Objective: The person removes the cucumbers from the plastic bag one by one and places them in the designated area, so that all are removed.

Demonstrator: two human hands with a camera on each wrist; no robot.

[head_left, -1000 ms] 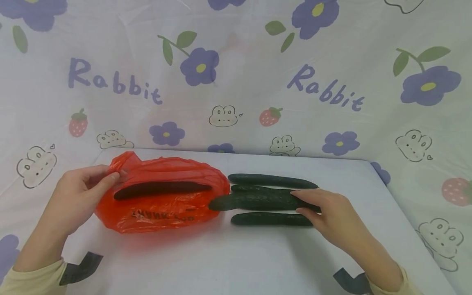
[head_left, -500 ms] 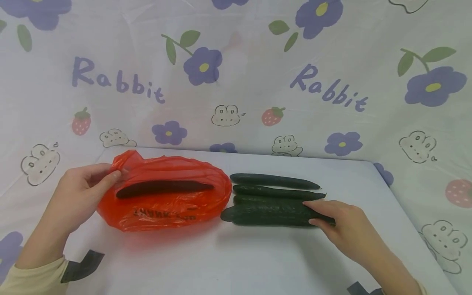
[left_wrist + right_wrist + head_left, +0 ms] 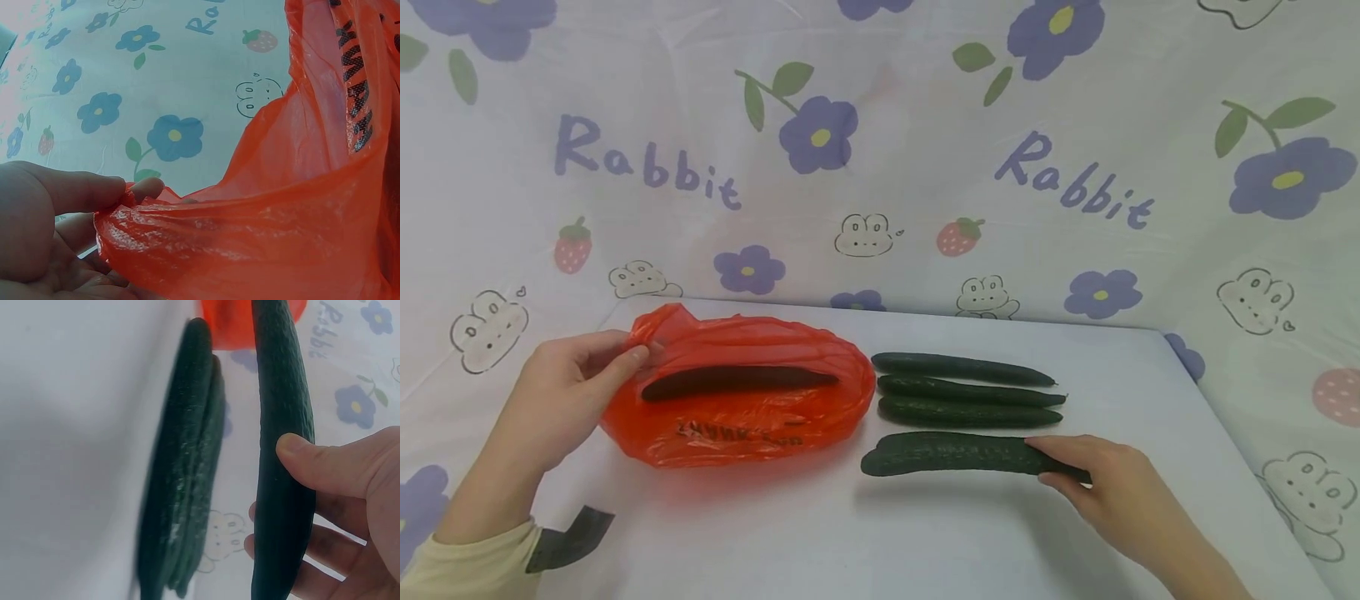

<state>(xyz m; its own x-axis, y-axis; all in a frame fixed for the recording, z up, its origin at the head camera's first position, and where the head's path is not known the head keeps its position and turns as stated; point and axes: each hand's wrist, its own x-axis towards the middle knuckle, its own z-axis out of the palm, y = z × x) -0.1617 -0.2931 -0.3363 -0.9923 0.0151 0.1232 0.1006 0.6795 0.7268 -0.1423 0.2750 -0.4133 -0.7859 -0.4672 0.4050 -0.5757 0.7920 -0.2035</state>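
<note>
At the left in the head view, my left hand [image 3: 576, 387] pinches the edge of a red plastic bag [image 3: 745, 429] between thumb and fingers. A dark, cucumber-like shape [image 3: 737, 382] shows through the film. My right hand [image 3: 1116, 479] holds a long dark green cucumber [image 3: 940, 463] by its right end, above the table. Its shadow falls below it, and it mostly covers another cucumber [image 3: 895, 439]. Behind lie three cucumbers side by side, the farthest cucumber [image 3: 962, 367] slightly apart from the others. The right wrist view shows the thumb across the held cucumber [image 3: 284, 412], with fingers behind.
All of this is on a white table [image 3: 775, 533]. A patterned cloth [image 3: 895, 167] with flowers, rabbits and strawberries hangs right behind the table's back edge. Dark straps show near the left sleeve [image 3: 482, 562].
The right hand has moved the held cucumber toward the front and slightly right, uncovering the cucumbers behind it and overlapping the nearest one. The left hand keeps holding the bag; the view has shifted slightly.
</note>
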